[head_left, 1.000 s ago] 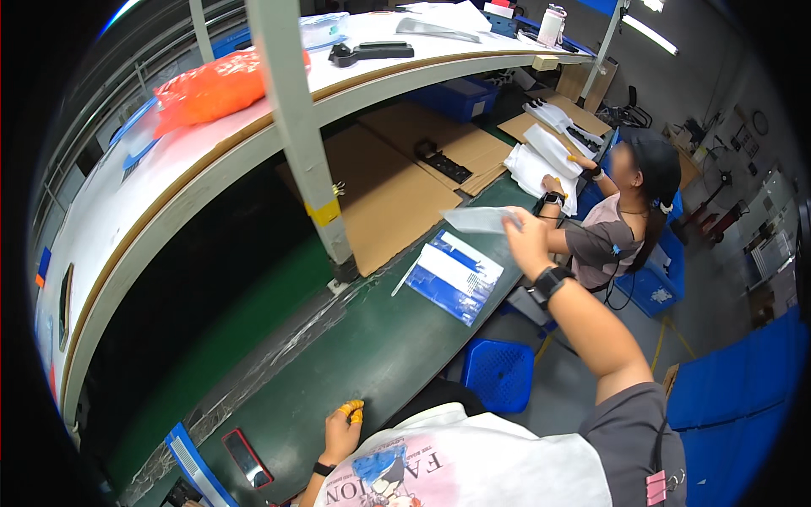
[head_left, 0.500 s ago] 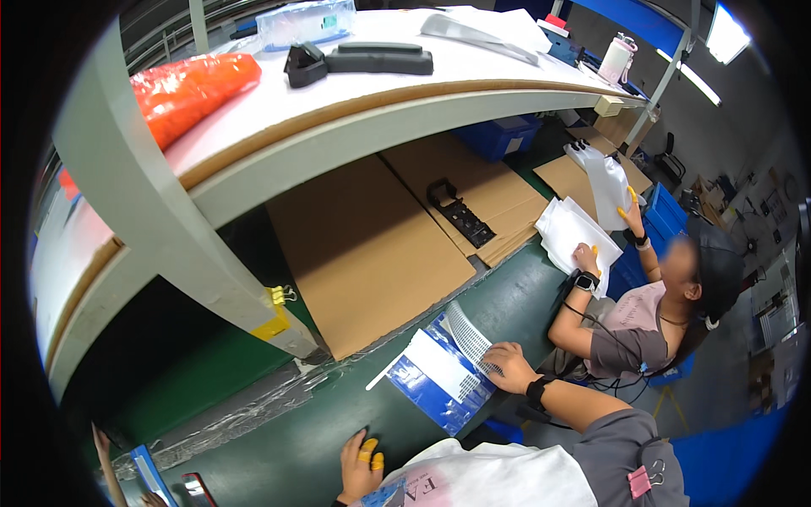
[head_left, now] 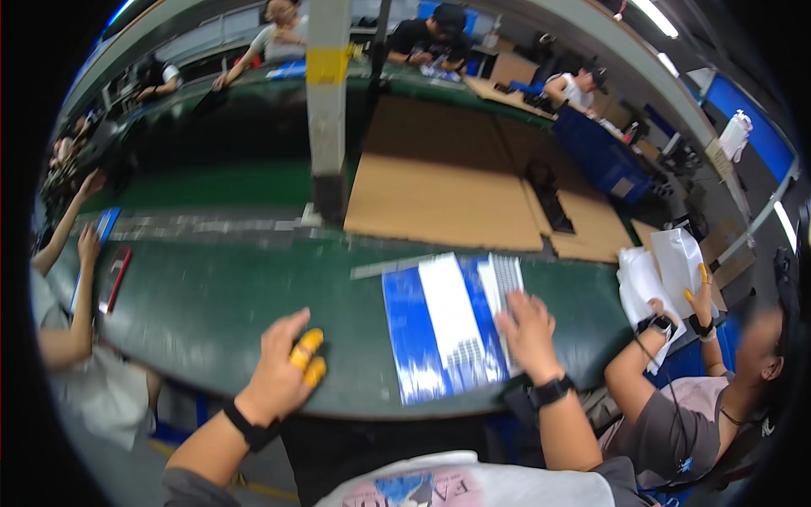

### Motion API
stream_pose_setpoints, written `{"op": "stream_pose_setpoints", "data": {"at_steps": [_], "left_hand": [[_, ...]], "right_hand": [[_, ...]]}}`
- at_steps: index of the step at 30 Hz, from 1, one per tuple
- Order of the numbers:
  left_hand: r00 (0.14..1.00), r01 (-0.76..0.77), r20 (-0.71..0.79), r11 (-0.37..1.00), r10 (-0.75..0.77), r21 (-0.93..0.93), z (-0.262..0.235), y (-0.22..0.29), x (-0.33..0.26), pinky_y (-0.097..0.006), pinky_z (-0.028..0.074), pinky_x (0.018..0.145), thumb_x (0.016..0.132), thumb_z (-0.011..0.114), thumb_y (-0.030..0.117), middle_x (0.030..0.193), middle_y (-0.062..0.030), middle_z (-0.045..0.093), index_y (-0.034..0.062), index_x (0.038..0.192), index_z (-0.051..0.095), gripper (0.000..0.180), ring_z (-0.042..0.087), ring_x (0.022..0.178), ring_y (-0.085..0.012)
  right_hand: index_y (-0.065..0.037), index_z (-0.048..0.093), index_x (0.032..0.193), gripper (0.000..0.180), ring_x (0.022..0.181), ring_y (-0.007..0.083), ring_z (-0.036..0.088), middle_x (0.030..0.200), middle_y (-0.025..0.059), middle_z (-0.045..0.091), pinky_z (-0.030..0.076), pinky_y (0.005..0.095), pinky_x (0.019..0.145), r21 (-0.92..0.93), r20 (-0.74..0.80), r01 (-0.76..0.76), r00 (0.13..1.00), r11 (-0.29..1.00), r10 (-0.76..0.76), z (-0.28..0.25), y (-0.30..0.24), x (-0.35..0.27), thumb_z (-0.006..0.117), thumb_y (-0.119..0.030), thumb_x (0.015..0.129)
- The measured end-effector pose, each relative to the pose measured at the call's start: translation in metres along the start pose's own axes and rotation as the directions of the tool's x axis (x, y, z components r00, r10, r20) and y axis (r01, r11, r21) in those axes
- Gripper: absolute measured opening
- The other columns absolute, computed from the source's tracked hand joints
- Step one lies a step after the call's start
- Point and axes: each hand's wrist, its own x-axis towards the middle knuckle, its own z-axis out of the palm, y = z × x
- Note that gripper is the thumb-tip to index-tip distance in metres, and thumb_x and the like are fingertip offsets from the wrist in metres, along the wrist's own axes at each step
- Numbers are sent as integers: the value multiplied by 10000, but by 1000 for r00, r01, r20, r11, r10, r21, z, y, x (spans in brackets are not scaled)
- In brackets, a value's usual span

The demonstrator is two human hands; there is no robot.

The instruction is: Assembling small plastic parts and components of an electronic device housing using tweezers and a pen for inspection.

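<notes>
Dotted sheet (head_left: pixel 508 275), held up one second ago, now lies on right part of blue-and-white packet (head_left: pixel 414 351), near edge of green table (head_left: pixel 211 296). Right hand (head_left: pixel 530 334) lowered, fingers spread over sheet's right edge. Left hand (head_left: pixel 283 367) empty, fingers loosely apart, left of packet. Far right, blue bin (head_left: pixel 596 156) beside cardboard (head_left: pixel 443 182); contents hidden.

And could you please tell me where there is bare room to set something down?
The widest bare patch of green tabletop lies between the red-edged phone and the left hand. A smaller one lies between the right hand and the white wrapping at far right. It is crowded at the blue-and-white packet, where the right hand is over the right edge.
</notes>
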Motion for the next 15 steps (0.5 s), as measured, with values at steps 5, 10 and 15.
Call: {"op": "stream_pose_setpoints", "data": {"at_steps": [5, 10, 15], "left_hand": [[977, -132, -212, 876, 35, -463, 46, 108, -78, -323, 413, 685, 609, 567, -18, 860, -114, 555, 7, 932, 529, 327, 539, 759, -261], [783, 586, 299, 808, -545, -61, 143, 79, -161, -372, 434, 695, 677, 481, 23, 875, -182, 560, -20, 821, 578, 179, 546, 795, -316], [674, 625, 503, 781, -541, 3, 161, 83, -186, -383, 427, 759, 700, 450, 50, 892, -182, 558, -39, 836, 573, 204, 535, 859, -329]], "right_hand": [[-16, 442, 1143, 507, 1100, 329, 392, 1187, 208, 417, 266, 448, 906, 230, -173, 175, 975, 957, -137, -18, 17, 3, 522, -349, 769], [0, 520, 1061, 432, 1019, 287, 481, 1109, 207, 488, 357, 343, 868, 429, -320, 411, 902, 805, -290, -69, -27, -35, 626, -181, 684], [57, 462, 1101, 446, 933, 289, 518, 1019, 223, 527, 377, 372, 835, 951, -302, 182, 379, -250, -875, -143, -99, -105, 588, -166, 737]]}}
